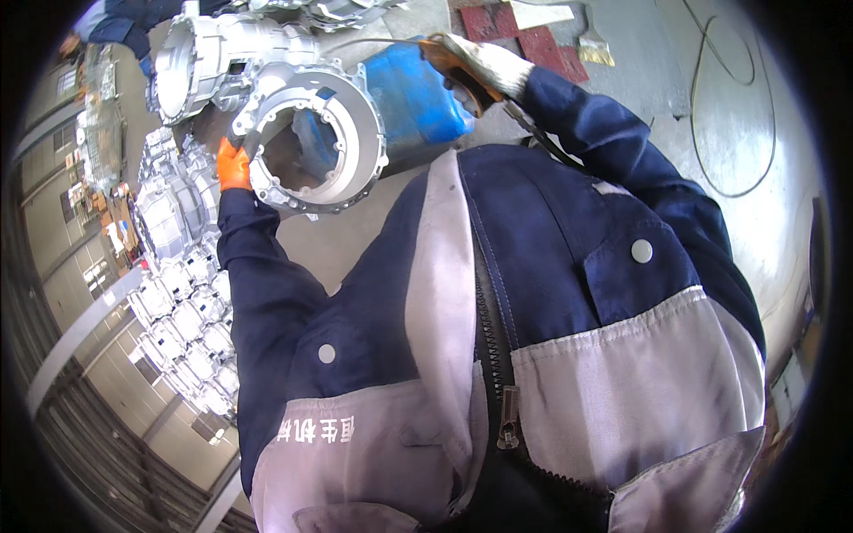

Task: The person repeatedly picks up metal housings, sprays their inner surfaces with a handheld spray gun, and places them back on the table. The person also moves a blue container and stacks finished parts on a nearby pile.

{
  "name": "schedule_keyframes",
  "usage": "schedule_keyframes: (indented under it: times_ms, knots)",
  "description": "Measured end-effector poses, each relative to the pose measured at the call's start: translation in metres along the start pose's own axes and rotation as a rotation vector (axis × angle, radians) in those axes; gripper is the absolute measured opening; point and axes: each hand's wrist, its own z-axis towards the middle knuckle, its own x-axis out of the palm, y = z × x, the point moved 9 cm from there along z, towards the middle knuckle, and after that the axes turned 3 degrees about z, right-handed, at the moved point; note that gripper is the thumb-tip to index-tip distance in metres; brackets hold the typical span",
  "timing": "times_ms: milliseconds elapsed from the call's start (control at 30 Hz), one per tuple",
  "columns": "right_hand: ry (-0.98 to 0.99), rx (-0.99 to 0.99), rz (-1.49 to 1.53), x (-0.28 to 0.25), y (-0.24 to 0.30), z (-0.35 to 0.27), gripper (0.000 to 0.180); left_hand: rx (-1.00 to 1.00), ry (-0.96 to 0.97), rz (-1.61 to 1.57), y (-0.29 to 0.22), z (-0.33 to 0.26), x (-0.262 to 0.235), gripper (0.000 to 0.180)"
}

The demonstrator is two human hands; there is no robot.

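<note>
My left hand (234, 167), in an orange glove, is closed at the left edge of a round cast-metal housing (360, 133) and grips its rim. The housing stands with its large ring opening facing me, and bolt holes run around the flange. My right hand (494, 67), in a whitish glove, is wrapped round an orange-and-black hand-held power tool (462, 73). A dark cable hangs below the tool by my right sleeve. The tool sits over the right end of a blue plastic drum (404, 93), apart from the housing. Its working end cannot be made out.
More silver housings (200, 62) stand at the far left, with rows of castings (187, 324) along the left side. Dark red mats (542, 49) and a brush (596, 49) lie at the far right. A thin cable (771, 133) loops on the grey floor. Another person's blue sleeve (124, 25) shows at the upper left.
</note>
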Motion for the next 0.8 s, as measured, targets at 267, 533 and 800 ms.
schedule_keyframes:
  times_ms: [267, 533, 800]
  knots:
    - [-0.008, 0.273, 0.115, 0.005, 0.025, -0.061, 0.049, 0.015, -0.094, -0.134, 0.017, 0.003, -0.007, 0.034]
    - [0.32, 0.119, 0.402, 0.067, 0.071, -0.058, 0.059, -0.026, -0.476, -0.316, 0.076, 0.0, -0.043, 0.029]
    - [0.364, 0.296, -0.766, 0.024, 0.074, -0.097, 0.062, -0.614, -0.479, 0.303, 0.063, -0.034, -0.034, 0.082]
